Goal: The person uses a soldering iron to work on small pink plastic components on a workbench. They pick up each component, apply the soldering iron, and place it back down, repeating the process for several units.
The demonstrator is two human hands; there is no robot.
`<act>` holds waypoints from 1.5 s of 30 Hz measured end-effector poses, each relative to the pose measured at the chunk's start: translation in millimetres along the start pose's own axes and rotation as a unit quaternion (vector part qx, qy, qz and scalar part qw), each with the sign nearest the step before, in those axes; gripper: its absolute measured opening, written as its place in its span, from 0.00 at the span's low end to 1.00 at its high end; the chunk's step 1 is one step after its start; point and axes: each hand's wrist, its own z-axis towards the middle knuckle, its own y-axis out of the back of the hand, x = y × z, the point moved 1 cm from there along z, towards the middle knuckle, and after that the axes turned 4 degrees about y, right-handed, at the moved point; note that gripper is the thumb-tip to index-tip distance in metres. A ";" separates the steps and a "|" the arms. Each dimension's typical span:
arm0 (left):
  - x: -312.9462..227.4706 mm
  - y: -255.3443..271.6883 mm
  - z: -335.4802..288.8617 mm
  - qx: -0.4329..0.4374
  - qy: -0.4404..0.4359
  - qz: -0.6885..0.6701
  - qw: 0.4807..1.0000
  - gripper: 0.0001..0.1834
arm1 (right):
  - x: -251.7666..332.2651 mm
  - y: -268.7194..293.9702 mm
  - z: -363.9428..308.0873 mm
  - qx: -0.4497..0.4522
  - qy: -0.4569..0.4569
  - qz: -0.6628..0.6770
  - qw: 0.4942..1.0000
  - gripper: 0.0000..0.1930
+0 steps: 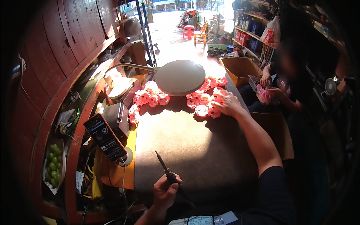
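Note:
My left hand (165,192) is closed around the dark handle of a soldering iron (162,160), whose thin metal tip points up and away over the near part of the table. My right hand (228,105) reaches far across the table and rests on the right edge of a group of pink plastic parts (202,100). Its fingers are bent over them; whether it grips one part I cannot make out. More pink parts (150,95) lie in a heap at the left, partly behind a round pale lamp head (180,78).
A phone (105,137) stands at the table's left edge, a cable running down from it. Green grapes (54,165) sit in a tray on the left shelf. At the right, another person holds pink parts (264,95) over a clear container. A cardboard box (240,69) stands beyond.

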 end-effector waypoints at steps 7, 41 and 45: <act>-3.5 -0.8 -3.2 -0.013 0.015 0.033 0.999 0.09 | 76.7 2.9 -64.3 0.059 0.159 -0.011 0.985 0.42; 1.8 -0.2 -4.3 -0.034 -0.012 0.088 0.995 0.06 | 92.0 42.1 45.9 0.165 0.164 0.119 0.965 0.28; 0.0 -6.6 -2.3 -0.017 -0.021 0.071 0.997 0.05 | 83.1 -10.4 34.2 0.067 0.308 0.207 0.926 0.26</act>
